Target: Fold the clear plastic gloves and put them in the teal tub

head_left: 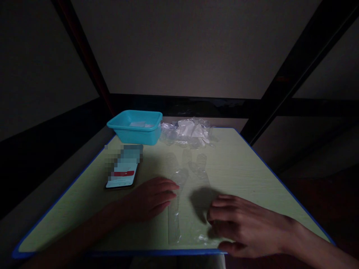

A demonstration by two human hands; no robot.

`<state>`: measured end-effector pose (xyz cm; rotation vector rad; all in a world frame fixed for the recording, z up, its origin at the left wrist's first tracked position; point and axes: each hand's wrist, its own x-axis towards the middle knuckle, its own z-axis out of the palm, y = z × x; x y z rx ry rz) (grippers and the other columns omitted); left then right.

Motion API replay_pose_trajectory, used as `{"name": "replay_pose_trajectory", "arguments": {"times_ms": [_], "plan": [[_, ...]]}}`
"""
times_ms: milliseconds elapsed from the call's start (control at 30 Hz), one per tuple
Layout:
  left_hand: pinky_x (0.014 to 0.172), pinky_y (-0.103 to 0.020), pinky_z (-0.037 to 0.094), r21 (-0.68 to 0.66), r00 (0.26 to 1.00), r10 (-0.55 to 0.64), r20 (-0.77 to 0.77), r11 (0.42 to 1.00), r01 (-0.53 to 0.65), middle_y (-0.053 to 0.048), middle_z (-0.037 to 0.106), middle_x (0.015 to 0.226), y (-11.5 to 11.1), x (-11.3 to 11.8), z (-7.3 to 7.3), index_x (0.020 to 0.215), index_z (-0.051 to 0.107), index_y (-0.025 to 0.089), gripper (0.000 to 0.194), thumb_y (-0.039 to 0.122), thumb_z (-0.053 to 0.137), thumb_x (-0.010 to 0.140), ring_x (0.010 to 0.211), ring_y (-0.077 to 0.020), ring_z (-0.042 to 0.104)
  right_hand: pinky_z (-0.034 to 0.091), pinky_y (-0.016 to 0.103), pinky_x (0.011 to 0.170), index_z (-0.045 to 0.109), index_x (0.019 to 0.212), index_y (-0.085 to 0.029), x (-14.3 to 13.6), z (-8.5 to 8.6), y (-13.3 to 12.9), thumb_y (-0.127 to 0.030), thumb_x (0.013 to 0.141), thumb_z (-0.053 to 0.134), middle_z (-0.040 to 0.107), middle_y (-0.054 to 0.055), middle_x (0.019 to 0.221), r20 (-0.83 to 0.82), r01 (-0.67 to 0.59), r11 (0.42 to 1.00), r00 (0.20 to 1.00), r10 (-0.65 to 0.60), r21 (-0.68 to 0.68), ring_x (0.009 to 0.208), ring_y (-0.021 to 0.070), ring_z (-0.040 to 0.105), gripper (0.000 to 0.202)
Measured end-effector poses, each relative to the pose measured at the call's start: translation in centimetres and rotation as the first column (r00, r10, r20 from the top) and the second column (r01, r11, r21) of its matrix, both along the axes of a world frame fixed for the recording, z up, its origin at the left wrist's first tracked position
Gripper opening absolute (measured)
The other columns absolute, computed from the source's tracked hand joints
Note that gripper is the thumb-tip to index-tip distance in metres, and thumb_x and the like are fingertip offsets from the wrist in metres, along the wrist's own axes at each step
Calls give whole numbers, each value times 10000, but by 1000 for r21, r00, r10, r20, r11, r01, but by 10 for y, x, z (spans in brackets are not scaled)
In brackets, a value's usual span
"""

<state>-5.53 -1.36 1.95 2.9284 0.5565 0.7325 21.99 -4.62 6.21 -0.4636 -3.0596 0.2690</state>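
Plastic and see-through, the glove (192, 198) lies flat on the tabletop (238, 164) between your hands. Its long axis runs away from you, finger ends towards the crumpled plastic (190, 130). Your left hand (153, 198) has its fingers extended and released at the glove's left side; your right hand (241, 224) curls near its right, its grip impossible to tell. Faint edges blur the cuff; pixelation hides part of the phone (125, 168).
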Motion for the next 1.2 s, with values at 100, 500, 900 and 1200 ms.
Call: {"name": "replay_pose_trajectory", "arguments": {"times_ms": [100, 500, 900, 1200], "plan": [[833, -346, 492, -12, 999, 16, 28, 1000, -16, -101, 642, 1020, 2, 0, -7, 960, 590, 137, 197, 127, 402, 900, 959, -190, 570, 392, 300, 634, 594, 635, -182, 3, 0, -11, -257, 786, 588, 573, 17, 716, 46, 15, 1000, 999, -16, 20, 697, 162, 489, 169], [820, -345, 492, -4, 998, 40, 44, 999, -40, -106, 642, 994, 1, -1, -10, 933, 595, 128, 209, 116, 390, 897, 942, -193, 568, 421, 324, 706, 609, 696, -166, -4, -9, -7, -220, 743, 582, 587, 32, 760, 85, -7, 1000, 996, 8, -12, 748, 181, 508, 76], [872, -365, 472, -30, 998, 53, 30, 998, -52, -114, 610, 1101, -1, -3, -9, 1064, 542, 150, 259, 115, 433, 831, 1034, -207, 546, 447, 301, 613, 584, 746, -159, -3, 0, 4, -82, 663, 472, 581, 38, 689, -3, 85, 978, 996, -87, -188, 650, 169, 523, 159], [909, -413, 444, -31, 998, 70, 3, 997, -70, -150, 561, 1197, -2, -10, -10, 1202, 464, 148, 434, 376, 492, 833, 1115, -260, 507, 460, 323, 714, 544, 821, -148, 10, 11, 22, -53, 734, 418, 625, 63, 818, -202, 197, 885, 931, -304, -422, 780, 162, 562, 180]]}}
